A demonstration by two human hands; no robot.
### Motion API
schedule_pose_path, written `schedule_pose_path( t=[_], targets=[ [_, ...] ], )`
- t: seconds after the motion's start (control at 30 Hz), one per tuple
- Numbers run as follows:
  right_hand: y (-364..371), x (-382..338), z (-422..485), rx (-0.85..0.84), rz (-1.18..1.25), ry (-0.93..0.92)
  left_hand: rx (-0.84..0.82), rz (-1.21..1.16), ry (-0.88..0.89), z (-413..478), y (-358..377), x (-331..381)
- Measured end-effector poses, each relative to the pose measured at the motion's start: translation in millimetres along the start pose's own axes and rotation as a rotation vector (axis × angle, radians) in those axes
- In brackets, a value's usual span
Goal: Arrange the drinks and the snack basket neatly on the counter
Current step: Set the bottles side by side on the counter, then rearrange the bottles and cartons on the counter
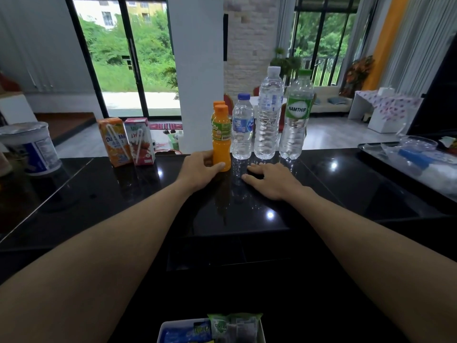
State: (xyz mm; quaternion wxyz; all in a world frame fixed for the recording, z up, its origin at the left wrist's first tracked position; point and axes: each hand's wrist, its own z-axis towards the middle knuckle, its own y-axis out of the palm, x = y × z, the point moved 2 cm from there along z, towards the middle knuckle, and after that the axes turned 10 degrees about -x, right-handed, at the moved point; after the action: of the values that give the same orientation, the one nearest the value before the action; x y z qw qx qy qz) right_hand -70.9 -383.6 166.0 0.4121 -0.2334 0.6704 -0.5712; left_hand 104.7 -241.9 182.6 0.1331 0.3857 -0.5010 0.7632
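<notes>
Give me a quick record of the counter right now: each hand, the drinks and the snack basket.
left hand: grips the front orange juice bottle near its base
right hand: flat on the counter, holding nothing
behind it: second orange juice bottle, mostly hidden
water row: small water bottle, tall water bottle, green-capped water bottle, upright, right of the juice
cartons: orange carton and red carton, upright, left of the bottles
snack basket: bottom of view, packets inside

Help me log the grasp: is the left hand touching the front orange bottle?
Touching. The head view shows the left hand gripping the front orange bottle near its base, thumb lying across its front.
</notes>
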Motion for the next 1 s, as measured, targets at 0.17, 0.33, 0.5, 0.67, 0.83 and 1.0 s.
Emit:
schedule_pose_path(
  t=[0.17,0.33,0.5,0.67,0.83,1.0],
  targets=[
    [-1.5,-2.1,-5.5,0.033,0.072,0.001,-0.045,-0.04,-0.042,-3.3,-5.1,-0.3],
    [-8.7,-11.6,-14.9,0.102,0.042,-0.047,-0.061,0.164,-0.091,-16.6,-27.8,-5.9],
    [-16.8,-38.3,-26.0,0.184,0.087,-0.099,-0.021,0.388,-0.107,-49.2,-61.8,-19.4],
    [-19.6,-89.5,-35.6,0.133,0.125,-0.199,0.022,0.474,-0.186,-87.9,-94.6,-20.0],
    [-7.4,-143.5,-40.8,0.046,0.131,-0.265,0.084,0.567,-0.193,-130.2,-129.7,-24.7],
    [7.6,-195.2,-36.3,-0.002,0.159,-0.31,0.121,0.592,-0.328,-170.3,-172.0,-53.7]
  ],
)
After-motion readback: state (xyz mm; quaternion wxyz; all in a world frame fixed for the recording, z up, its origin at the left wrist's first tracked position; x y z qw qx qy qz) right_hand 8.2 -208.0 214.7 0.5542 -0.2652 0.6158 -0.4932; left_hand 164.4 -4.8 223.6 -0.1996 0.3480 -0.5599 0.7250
